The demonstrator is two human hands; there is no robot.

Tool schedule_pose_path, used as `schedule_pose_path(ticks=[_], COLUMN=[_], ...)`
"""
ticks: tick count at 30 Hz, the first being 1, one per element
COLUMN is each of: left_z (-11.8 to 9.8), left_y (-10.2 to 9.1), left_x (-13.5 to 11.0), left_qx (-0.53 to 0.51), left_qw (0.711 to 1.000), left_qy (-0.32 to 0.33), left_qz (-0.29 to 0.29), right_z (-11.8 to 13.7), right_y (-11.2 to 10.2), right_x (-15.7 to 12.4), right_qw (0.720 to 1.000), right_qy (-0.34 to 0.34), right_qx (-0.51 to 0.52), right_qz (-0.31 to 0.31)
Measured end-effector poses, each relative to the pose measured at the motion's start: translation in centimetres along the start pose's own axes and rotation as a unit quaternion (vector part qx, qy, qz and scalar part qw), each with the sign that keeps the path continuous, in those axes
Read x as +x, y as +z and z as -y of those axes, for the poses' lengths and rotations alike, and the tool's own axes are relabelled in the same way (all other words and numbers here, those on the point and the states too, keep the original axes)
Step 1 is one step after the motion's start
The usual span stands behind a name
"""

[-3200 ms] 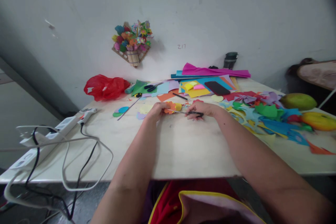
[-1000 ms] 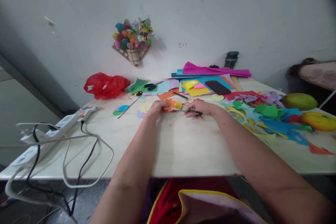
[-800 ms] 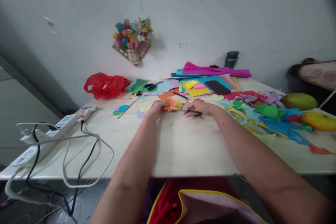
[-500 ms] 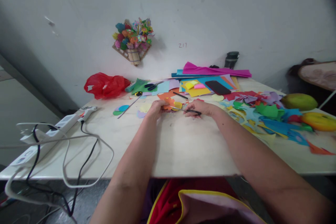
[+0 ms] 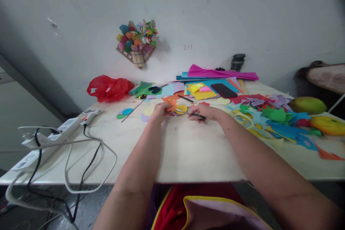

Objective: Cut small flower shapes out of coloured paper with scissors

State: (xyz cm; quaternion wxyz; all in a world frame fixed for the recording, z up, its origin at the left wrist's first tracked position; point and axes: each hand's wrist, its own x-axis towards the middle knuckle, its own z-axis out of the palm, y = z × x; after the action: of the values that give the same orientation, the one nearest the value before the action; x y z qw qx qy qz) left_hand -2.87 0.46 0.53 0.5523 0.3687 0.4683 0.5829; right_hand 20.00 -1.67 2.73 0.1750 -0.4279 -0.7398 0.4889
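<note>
On my feed, the left hand has its fingers pinched together on an orange paper cutout. It is a thin, flat piece with a scalloped, petal-like edge, and it sits low over the worktop at its far middle. The right hand has its fingers curled shut through the black loop handles of the scissors. The slim metal blades point left and reach the cutout, though I cannot tell how far apart they stand.

A smooth yellow paper disc lies just beside the blades. To the right, a loose heap of paper scraps in blue, green and red covers the pale, matte top. Beyond the hands a glossy black smartphone rests on flat coloured sheets. A crumpled red plastic bag sits at the wall, and a white power strip with looping cables lies at the left edge.
</note>
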Motion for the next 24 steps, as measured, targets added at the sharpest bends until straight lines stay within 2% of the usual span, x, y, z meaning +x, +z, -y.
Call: schedule_pose_path(ticks=[4, 9, 12, 15, 17, 24], left_z=[-0.3, -0.2, 0.1, 0.5, 0.8, 1.7], left_y=[0.0, 0.0, 0.3, 1.1, 1.7, 2.8], left_x=[-0.1, 0.0, -0.1, -0.4, -0.6, -1.2], left_qx=[-0.039, -0.073, -0.078, -0.084, -0.095, -0.094], left_qw=[0.998, 0.996, 0.996, 0.996, 0.995, 0.995], left_qy=[0.009, 0.014, 0.007, 0.009, 0.014, 0.012], left_qz=[-0.048, -0.049, -0.047, -0.040, -0.033, -0.003], right_z=[-0.1, -0.5, -0.5, -0.1, 0.2, 0.8], right_y=[-0.6, -1.3, -0.4, 1.4, 2.5, 4.2], right_x=[-0.5, -0.8, 0.2, 1.7, 2.5, 3.6], right_qw=[1.000, 0.999, 0.989, 0.959, 0.940, 0.906], right_qy=[0.005, -0.021, -0.045, -0.042, -0.031, -0.042], right_qx=[0.004, 0.045, 0.130, 0.205, 0.236, 0.300], right_qz=[0.027, 0.019, -0.058, -0.192, -0.243, -0.296])
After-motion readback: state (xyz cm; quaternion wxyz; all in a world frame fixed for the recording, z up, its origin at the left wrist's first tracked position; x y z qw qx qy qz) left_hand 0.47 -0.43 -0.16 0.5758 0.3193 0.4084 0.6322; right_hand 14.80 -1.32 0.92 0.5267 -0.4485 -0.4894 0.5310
